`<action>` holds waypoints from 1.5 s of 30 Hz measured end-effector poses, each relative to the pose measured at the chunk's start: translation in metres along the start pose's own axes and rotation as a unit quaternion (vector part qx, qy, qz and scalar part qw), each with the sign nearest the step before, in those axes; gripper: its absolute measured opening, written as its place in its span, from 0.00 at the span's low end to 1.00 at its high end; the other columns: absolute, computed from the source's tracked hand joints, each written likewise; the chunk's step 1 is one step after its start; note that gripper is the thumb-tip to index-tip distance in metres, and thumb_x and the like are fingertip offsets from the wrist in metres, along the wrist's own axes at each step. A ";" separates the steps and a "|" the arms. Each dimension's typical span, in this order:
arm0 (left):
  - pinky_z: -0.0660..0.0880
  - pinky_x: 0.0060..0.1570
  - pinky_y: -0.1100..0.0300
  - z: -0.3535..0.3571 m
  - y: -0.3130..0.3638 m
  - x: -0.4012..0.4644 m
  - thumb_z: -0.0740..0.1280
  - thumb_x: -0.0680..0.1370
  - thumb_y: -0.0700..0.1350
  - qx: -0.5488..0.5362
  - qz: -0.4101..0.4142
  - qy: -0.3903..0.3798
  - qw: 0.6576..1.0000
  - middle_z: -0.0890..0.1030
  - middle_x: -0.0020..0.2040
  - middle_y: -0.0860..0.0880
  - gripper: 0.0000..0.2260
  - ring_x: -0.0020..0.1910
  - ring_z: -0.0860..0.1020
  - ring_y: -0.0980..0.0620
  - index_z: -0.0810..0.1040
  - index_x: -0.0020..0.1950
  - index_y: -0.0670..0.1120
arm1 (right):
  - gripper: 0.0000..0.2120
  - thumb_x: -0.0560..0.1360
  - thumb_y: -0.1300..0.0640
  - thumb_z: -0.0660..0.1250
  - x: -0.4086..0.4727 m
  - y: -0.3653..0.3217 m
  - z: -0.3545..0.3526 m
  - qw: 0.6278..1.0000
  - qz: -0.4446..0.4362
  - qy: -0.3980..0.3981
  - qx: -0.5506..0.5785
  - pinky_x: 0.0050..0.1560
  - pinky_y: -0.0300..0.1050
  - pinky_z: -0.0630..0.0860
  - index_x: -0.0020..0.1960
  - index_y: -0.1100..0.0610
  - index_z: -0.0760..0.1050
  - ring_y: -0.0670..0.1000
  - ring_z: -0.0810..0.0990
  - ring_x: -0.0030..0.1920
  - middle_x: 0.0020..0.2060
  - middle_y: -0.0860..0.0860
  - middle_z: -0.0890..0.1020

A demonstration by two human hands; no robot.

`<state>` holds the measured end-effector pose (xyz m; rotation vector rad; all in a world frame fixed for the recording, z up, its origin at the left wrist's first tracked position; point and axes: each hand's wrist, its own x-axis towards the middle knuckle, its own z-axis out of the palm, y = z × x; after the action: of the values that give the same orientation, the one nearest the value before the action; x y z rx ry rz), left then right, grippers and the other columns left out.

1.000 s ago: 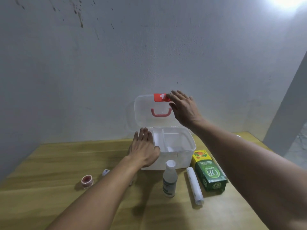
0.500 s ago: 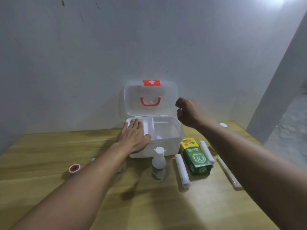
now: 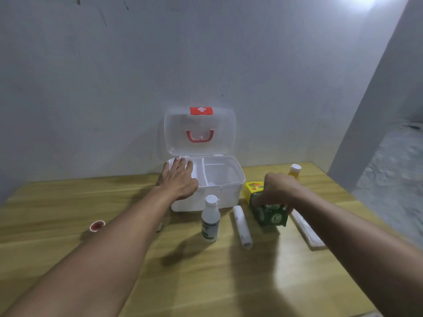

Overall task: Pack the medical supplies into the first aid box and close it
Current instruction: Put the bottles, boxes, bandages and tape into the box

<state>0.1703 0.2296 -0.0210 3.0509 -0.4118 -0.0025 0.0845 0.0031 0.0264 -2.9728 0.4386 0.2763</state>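
The white first aid box [image 3: 231, 179] stands open against the wall, its clear lid [image 3: 199, 131] upright with a red handle and red cross latch. My left hand [image 3: 178, 179] lies flat on the box's left rim, fingers spread. My right hand [image 3: 278, 192] grips the green and yellow carton [image 3: 271, 216] just right of the box, on or barely above the table. A white bottle [image 3: 210, 219] and a white bandage roll [image 3: 242, 226] stand and lie in front of the box.
A red tape roll [image 3: 97, 225] lies on the wooden table [image 3: 206, 282] at the left. A yellow bottle [image 3: 294, 171] stands at the back right. A long flat white packet [image 3: 306, 229] lies under my right forearm. The table's right edge drops to a grey floor.
My right hand left the lid, came down to the right of the box and closed on the green carton. My left hand stayed on the box rim. The lid stays upright.
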 end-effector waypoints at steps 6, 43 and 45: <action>0.41 0.77 0.45 -0.001 0.001 -0.001 0.50 0.79 0.45 -0.007 0.010 0.002 1.000 0.46 0.81 0.46 0.29 0.80 0.44 0.49 0.48 0.80 0.44 | 0.17 0.63 0.43 0.72 -0.002 -0.009 -0.053 0.992 -0.005 0.121 -0.031 0.37 0.40 0.71 0.36 0.55 0.71 0.54 0.76 0.36 0.31 0.50 0.74; 0.40 0.77 0.44 0.000 0.003 -0.006 0.50 0.80 0.45 -0.033 0.014 0.017 0.999 0.59 0.79 0.46 0.26 0.79 0.55 0.48 0.55 0.78 0.41 | 0.21 0.66 0.53 0.78 0.080 -0.092 0.013 0.975 -0.205 0.059 0.060 0.42 0.47 0.77 0.52 0.64 0.79 0.56 0.78 0.42 0.47 0.57 0.82; 0.40 0.77 0.44 0.000 0.004 -0.006 0.50 0.80 0.45 -0.031 0.014 0.016 0.999 0.59 0.79 0.46 0.26 0.79 0.55 0.48 0.54 0.78 0.41 | 0.20 0.66 0.53 0.78 0.082 -0.092 0.016 0.977 -0.191 0.059 0.075 0.45 0.48 0.79 0.50 0.65 0.80 0.56 0.80 0.42 0.45 0.57 0.83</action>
<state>0.1636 0.2277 -0.0205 2.9796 -0.4425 0.0349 0.1863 0.0709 0.0032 -2.8524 -0.1016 0.0253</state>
